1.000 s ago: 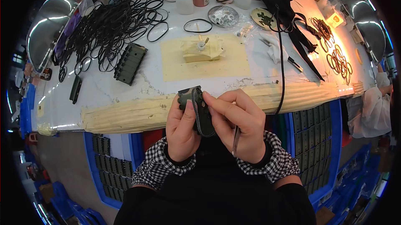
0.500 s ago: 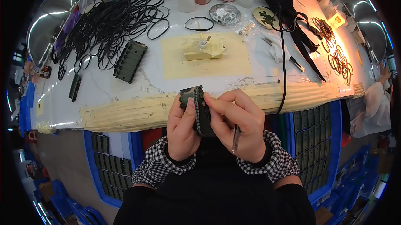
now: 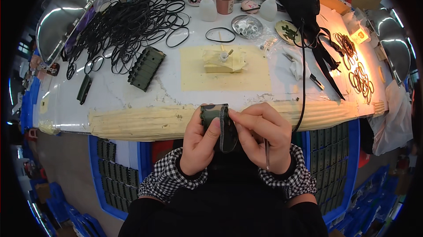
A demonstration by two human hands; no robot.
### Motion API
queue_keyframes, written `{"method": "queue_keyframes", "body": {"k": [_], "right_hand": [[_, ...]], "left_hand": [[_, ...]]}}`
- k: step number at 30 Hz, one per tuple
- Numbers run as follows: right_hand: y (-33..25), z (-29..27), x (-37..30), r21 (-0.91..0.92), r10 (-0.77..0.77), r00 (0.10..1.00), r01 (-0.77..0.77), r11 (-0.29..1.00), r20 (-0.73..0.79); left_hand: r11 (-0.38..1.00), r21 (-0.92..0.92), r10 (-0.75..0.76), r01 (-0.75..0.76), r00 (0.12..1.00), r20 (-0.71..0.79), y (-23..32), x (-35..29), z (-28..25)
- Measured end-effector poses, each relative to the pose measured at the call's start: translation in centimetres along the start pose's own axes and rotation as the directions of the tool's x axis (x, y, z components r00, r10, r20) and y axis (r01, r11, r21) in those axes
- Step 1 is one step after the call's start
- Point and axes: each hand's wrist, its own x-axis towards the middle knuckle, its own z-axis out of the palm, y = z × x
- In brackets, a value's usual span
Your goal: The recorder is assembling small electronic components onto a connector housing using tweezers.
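- Fingers of your left hand [image 3: 197, 148] wrap the hull [image 3: 210, 113] from its left side, gripping it, with the thumb laid up against the ribbed band [image 3: 224, 135].
- Your right hand [image 3: 268, 133] brings thumb and forefinger together at the hull's right edge, near the top of the band; whether they pinch anything there is too small to tell.
- Its other fingers curl inward around a slim tool [image 3: 267, 160], which points down toward your lap.
- You have the hull upright between both hands, just in front of the padding [image 3: 141, 122] along the table's near edge.
- If your left thumb eases off, the band could likely shift sideways or spring loose.
- Pressing too hard from the right may twist the hull out of your left grip, since that hand alone wraps it.
- Mind the tool: with your fingertips busy, a loosened curl could drop it or let it snag your checked sleeve [image 3: 288, 182].
- A swing to the right could catch the cord [image 3: 303, 91] hanging just beside your right hand.
- Both your forearms rise from the lower edge and angle inward, hands close together, left thumb pointing up, right knuckles bent and outward.
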Motion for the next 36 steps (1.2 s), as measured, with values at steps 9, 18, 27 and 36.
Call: {"method": "queue_keyframes", "body": {"k": [9, 18, 27, 36], "right_hand": [[0.2, 0.5, -0.4, 0.288, 0.157, 0.988, -0.153, 0.945, 0.012], [0.3, 0.6, -0.4, 0.127, -0.058, 0.998, 0.060, 0.990, -0.025], [-0.1, 0.1, -0.4, 0.156, -0.014, 1.000, 0.013, 0.988, 0.008], [-0.2, -3.7, 1.4, -0.077, -0.089, 0.994, 0.094, 0.993, 0.063]], "left_hand": [[0.997, -0.066, 0.051, -0.046, 0.996, 0.080, 0.2, 0.0, -0.7], [0.993, 0.069, 0.097, -0.099, 0.995, 0.026, 0.3, -0.4, -0.5], [0.997, 0.043, 0.063, -0.064, 0.998, 0.030, 0.4, -0.5, -0.7], [1.000, 0.016, -0.014, 0.013, 0.999, 0.029, 1.3, 0.0, 0.5]]}}
